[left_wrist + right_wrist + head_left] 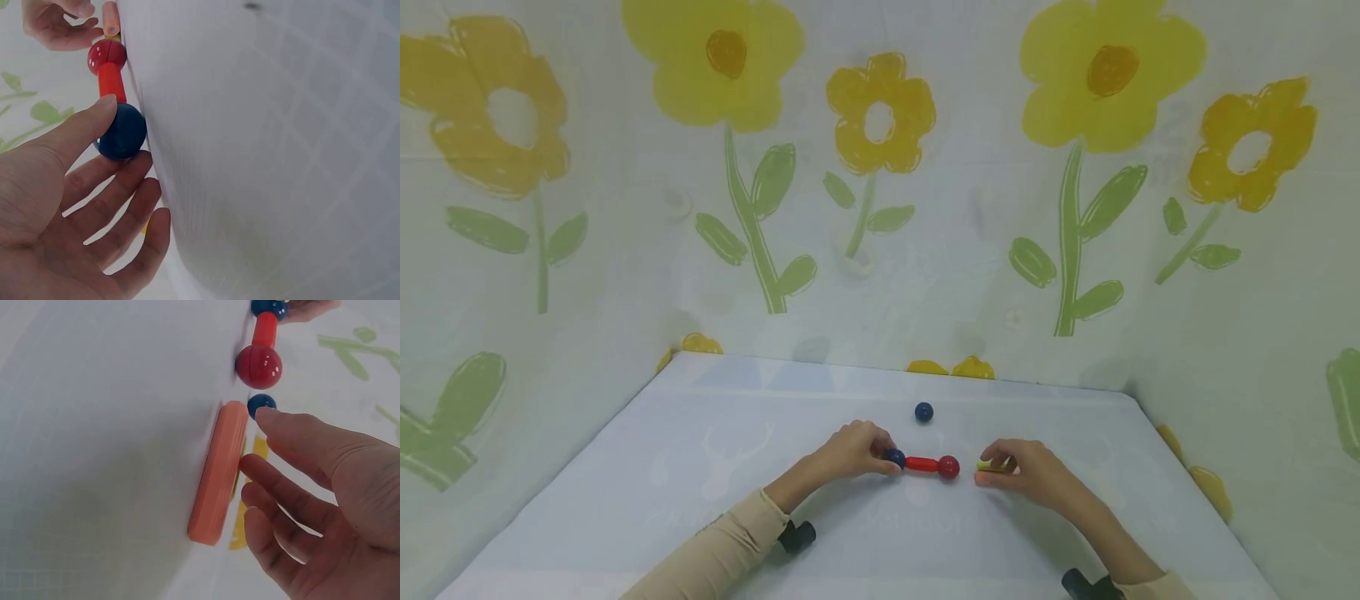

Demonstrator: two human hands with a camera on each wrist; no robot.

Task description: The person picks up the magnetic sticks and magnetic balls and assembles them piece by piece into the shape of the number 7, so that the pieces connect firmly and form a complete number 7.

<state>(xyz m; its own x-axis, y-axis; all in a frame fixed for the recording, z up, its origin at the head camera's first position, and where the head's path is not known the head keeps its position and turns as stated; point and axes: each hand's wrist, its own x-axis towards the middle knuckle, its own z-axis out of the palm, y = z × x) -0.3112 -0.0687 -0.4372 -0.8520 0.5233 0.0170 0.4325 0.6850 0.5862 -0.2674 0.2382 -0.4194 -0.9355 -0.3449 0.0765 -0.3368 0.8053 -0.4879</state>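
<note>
My left hand [859, 450] pinches a dark blue ball [122, 131] between thumb and fingers. From that ball a short red rod [922, 464] runs to a red ball [949, 467], so the three form one straight piece close over the table. Just to the right, my right hand [1026, 468] reaches in with thumb and fingers apart around a salmon-orange rod [219, 475] and a yellow-green rod [983, 465]. In the right wrist view the yellow-green rod is mostly hidden behind the orange one, and the fingertips come right beside them.
Farther back on the white table [737, 400] sits a loose dark blue ball [923, 412]. A flower-printed cloth [925, 275] stands behind and along the sides. Black wrist devices show under the left wrist [797, 536] and near the right sleeve [1078, 585].
</note>
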